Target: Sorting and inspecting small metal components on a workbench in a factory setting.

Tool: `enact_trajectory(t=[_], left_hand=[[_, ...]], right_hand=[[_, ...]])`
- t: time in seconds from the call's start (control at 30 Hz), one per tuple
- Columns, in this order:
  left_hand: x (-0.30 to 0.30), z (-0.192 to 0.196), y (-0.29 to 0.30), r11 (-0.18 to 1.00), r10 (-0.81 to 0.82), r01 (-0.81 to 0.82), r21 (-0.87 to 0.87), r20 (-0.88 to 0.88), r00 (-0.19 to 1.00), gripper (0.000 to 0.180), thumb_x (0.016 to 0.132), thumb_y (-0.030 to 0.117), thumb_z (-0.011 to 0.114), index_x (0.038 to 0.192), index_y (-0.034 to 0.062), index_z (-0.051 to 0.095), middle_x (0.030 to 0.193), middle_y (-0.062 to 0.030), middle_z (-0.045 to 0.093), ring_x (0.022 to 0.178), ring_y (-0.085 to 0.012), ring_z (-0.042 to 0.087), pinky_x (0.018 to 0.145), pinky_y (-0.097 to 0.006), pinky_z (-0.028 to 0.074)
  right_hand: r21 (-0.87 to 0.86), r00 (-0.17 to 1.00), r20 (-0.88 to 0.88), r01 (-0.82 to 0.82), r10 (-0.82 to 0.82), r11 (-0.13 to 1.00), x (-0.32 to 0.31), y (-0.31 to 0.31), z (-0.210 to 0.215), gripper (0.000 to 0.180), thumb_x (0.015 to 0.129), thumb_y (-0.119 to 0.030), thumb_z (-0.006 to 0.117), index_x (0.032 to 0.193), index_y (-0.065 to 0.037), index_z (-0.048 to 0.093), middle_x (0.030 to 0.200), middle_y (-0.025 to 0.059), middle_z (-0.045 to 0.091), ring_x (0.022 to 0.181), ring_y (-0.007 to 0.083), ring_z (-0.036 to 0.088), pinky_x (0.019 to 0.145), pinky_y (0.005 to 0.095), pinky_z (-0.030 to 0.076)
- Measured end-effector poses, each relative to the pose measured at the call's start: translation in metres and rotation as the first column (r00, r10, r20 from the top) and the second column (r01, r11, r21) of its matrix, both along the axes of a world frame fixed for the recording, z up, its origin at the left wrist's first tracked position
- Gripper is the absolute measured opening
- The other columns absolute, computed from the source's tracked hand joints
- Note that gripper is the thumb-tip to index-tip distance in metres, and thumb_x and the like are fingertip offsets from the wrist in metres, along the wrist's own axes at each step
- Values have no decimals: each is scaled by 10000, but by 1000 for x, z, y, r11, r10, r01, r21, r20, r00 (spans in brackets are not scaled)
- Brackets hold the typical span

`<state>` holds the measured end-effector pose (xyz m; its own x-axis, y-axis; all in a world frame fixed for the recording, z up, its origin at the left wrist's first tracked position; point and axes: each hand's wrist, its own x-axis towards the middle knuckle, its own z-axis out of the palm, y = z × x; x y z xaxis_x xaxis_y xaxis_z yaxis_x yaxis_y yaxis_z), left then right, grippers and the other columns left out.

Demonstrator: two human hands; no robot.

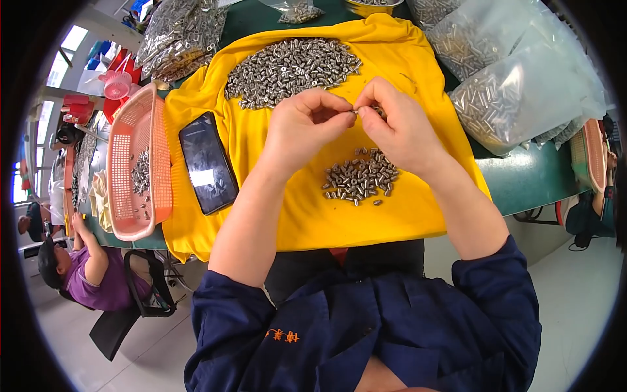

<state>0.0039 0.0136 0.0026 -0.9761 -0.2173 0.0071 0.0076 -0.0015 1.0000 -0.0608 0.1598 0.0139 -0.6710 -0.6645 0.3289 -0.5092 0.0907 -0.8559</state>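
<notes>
Both hands meet above a yellow cloth (307,215) spread on the green counter (522,179), and the main risk is plain: the small metal part (356,112) pinched between them could slip and drop into the small pile (360,178) of like parts lying just below the wrists, where it would be lost among the rest. A jerk of either wrist could also scatter that pile toward the cloth's near edge and off the counter. The phone (208,162) lies on the cloth to the left, well apart from the hands, so a stray part would more likely roll under it than harm it. The left hand (302,127) has its grip closed, thumb and forefinger tips pressed together on the part's left end. The right hand (400,127) is closed the same way on the other end; the part is tiny here, so whether it is one piece or two being joined I cannot tell. A large heap (290,68) of the same parts lies farther back on the cloth, an orange basket (130,163) with a few more stands at the left edge, and clear bags (516,72) of parts crowd the right.
</notes>
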Motion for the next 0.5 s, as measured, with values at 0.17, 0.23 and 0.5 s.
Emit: enact_trajectory(t=[0.17,0.23,0.5], left_hand=[[-2,-7,-15,1000,25,-25,-7,6,1000,107,681,51,632,766,12,579,692,5,571,629,-50,516,574,-176,419],[0,-6,-27,997,43,-42,62,-14,999,95,703,30,607,788,7,572,713,-11,575,658,-67,531,605,-188,431],[-4,-3,-7,951,-20,29,-308,34,999,178,762,17,556,934,-25,571,834,-60,600,744,-104,565,680,-201,445]], right_hand=[[-6,999,-40,30,-30,1000,-6,6,4,69,753,-79,477,782,-20,458,626,86,500,554,183,482,515,283,381],[-43,992,88,99,-95,994,-10,13,20,55,757,-64,476,780,-14,468,618,49,482,541,120,438,504,250,362],[-41,999,26,48,-47,998,-6,6,10,63,760,-67,479,787,-14,456,634,58,483,553,121,434,510,249,362]])
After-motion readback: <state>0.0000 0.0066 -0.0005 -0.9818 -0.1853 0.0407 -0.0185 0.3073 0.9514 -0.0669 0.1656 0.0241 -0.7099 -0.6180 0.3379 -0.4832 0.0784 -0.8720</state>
